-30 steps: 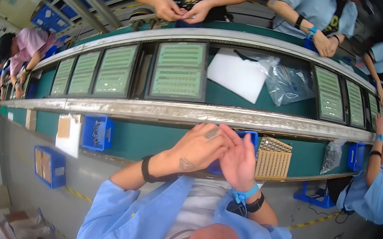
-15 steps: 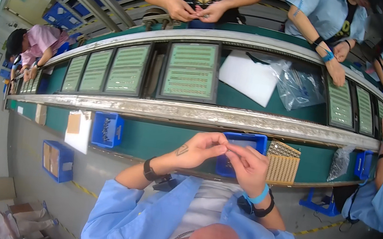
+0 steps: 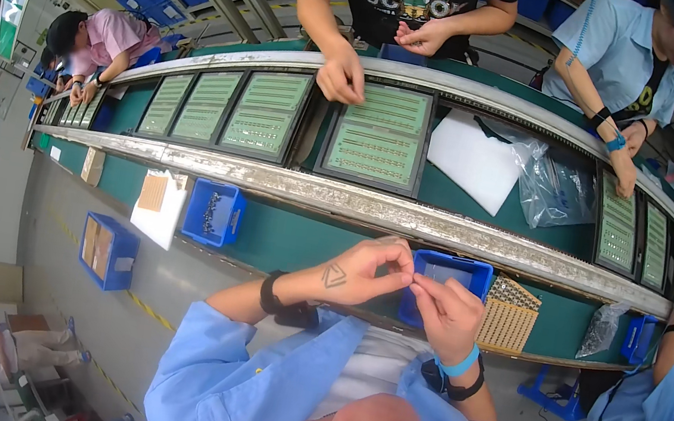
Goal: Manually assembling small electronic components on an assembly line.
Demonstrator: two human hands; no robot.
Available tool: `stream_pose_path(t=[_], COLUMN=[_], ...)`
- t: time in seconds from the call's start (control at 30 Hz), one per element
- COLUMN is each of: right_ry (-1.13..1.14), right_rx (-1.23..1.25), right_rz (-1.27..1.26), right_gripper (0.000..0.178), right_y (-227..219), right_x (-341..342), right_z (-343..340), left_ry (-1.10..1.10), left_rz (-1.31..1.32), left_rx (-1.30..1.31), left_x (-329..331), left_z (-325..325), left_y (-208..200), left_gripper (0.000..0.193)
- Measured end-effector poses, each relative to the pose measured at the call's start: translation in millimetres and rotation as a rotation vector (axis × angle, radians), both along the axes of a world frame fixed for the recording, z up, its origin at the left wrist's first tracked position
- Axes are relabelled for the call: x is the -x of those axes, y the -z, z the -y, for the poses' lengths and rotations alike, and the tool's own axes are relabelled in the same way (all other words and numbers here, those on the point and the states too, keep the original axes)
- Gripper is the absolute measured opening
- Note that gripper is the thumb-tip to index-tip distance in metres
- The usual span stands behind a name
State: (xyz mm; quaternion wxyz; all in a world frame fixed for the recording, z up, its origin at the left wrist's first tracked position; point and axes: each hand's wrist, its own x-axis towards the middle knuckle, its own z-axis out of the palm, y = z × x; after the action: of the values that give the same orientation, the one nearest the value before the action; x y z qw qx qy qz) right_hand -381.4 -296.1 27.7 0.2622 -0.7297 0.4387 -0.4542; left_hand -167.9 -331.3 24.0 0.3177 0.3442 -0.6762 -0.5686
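Note:
My left hand [image 3: 367, 273] and my right hand [image 3: 450, 316] meet fingertip to fingertip in front of my chest. Thumb and forefinger are pinched together on each; whatever lies between them is too small to make out. Just behind my right hand, partly covered by it, is a blue bin [image 3: 478, 272] on the near bench strip. Beyond the rail, a dark-framed tray of green circuit boards [image 3: 377, 134] lies on the line. A co-worker's hand [image 3: 342, 72] touches or hovers over its far left corner.
A metal rail [image 3: 272, 181] runs between me and the line. Perforated tan boards [image 3: 510, 317] lie right of my bin, a clear bag [image 3: 600, 330] farther right. Left are a blue bin of small parts [image 3: 213, 211] and white foam [image 3: 155, 218]. More foam [image 3: 473, 161] lies beyond the rail.
The whole view has tilted and shifted, moving the scene rightward. The co-worker opposite has parted their hands and reached one to the board tray. My hands stay pinched together.

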Motion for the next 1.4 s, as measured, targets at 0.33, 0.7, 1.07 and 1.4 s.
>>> stream_pose_path(t=[0.33, 0.7, 1.07, 1.4], right_ry=[0.011, -0.009, -0.004, -0.009], right_rx=[-0.258, -0.288, -0.291, -0.292], right_rz=[0.102, 0.090, 0.098, 0.119], right_gripper=[0.013, 0.011, 0.010, 0.010], right_y=[8.5, 12.9, 11.5, 14.6], right_x=[-2.7, -1.6, -0.2, 2.0], right_z=[-3.2, -3.4, -3.5, -2.6], left_ry=[-0.307, -0.264, -0.259, -0.242], left_rz=[0.854, 0.992, 1.027, 0.984], left_rx=[0.890, 0.997, 1.023, 1.013], left_x=[-105.3, -100.6, -98.0, -97.4], left_z=[125.9, 150.6, 152.7, 148.2], left_y=[8.4, 32.8, 38.0, 26.3], left_gripper=[0.009, 0.010, 0.011, 0.007])
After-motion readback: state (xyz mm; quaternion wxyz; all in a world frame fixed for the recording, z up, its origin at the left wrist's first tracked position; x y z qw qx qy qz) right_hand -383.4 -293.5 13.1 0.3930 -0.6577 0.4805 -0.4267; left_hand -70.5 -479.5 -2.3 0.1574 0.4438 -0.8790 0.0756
